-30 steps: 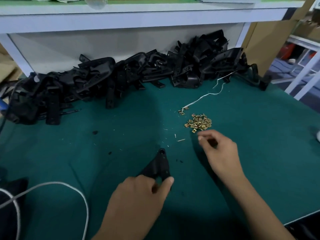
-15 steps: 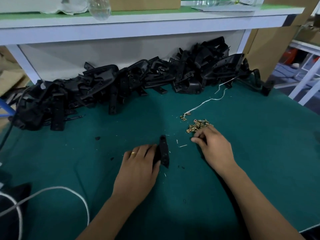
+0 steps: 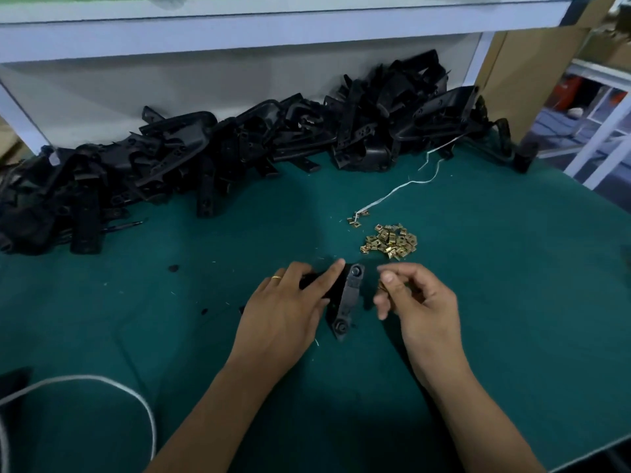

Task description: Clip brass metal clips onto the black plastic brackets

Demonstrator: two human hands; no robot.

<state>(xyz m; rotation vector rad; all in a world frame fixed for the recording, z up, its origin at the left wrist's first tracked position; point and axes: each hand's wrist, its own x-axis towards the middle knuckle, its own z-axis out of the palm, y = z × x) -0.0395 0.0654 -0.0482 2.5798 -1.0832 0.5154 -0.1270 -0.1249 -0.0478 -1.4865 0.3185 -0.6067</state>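
A black plastic bracket (image 3: pixel 349 300) lies on the green mat (image 3: pixel 495 302) in front of me, a round boss at each end. My left hand (image 3: pixel 290 308) rests on its left side with fingers laid across it, index finger pointing along the top. My right hand (image 3: pixel 415 298) hovers just right of the bracket, thumb and fingers pinching a small brass clip (image 3: pixel 381 286), mostly hidden. A small heap of brass clips (image 3: pixel 391 241) sits a little beyond my right hand.
A long pile of black brackets (image 3: pixel 239 148) runs along the back wall under a white shelf (image 3: pixel 273 25). A thin white string (image 3: pixel 399 187) with a few clips lies near the heap. A white cable (image 3: pixel 102 384) loops at the near left.
My right hand left the clip heap and came back toward me with a clip pinched. The bracket now lies flatter, and my left hand has spread over its left side.
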